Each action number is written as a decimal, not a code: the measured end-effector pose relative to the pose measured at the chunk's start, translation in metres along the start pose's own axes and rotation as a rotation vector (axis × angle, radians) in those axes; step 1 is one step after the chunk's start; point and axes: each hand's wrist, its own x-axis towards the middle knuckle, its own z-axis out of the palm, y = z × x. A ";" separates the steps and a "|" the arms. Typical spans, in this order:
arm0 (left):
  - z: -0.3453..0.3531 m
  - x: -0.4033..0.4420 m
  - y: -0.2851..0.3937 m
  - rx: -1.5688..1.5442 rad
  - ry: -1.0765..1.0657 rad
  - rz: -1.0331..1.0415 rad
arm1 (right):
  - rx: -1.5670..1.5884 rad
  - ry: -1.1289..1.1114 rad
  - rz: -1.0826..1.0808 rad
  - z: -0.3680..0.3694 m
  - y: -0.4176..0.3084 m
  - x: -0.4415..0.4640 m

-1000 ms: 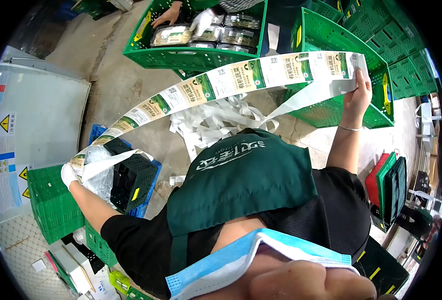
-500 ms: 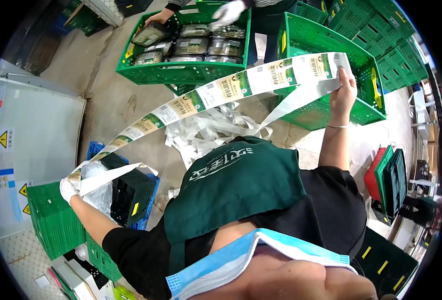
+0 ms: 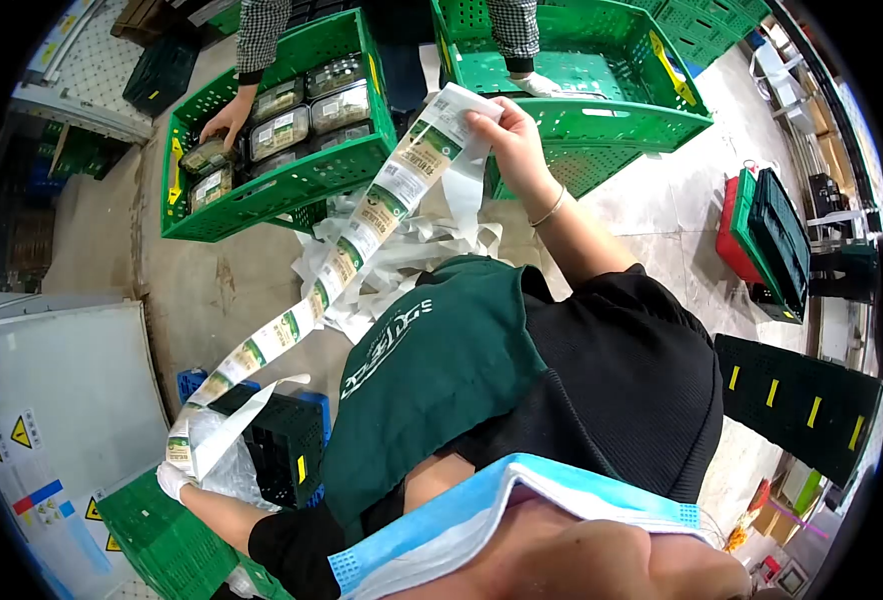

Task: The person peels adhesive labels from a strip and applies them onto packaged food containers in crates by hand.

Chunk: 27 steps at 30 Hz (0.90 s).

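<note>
A long strip of printed labels (image 3: 360, 235), green, white and tan, stretches diagonally between my two hands. My left hand (image 3: 174, 480), in a white glove, is closed on its lower end at the left, above a stack of green crates (image 3: 177, 535). My bare right hand (image 3: 510, 142) pinches the upper end near the front of a green crate (image 3: 602, 115). From there, white backing tape (image 3: 467, 190) hangs down toward a tangled heap of white tape (image 3: 362, 300) on the floor. Another loose tail of white tape (image 3: 247, 415) curls up beside my left hand.
Across from me, a co-worker's bare hand (image 3: 230, 122) touches a clear-lidded food tray (image 3: 207, 155) in a green crate (image 3: 252, 205). Their gloved hand (image 3: 537, 85) is in the other crate. A dark crate (image 3: 287, 455) stands at left, folded crates (image 3: 767, 240) at right.
The view has turned, and the strip now runs more steeply. My hands keep hold of both ends. The co-worker's tray is lower in the crate; their gloved hand has moved to the other crate.
</note>
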 end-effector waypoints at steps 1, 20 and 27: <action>-0.005 -0.013 0.012 0.008 0.002 -0.002 | 0.022 -0.012 0.016 0.001 0.000 0.000; -0.001 -0.045 0.043 0.289 0.016 0.202 | -0.037 -0.048 0.115 0.009 0.023 0.007; 0.003 -0.068 0.043 -0.125 0.035 -0.058 | -0.031 -0.080 0.117 0.018 0.029 0.017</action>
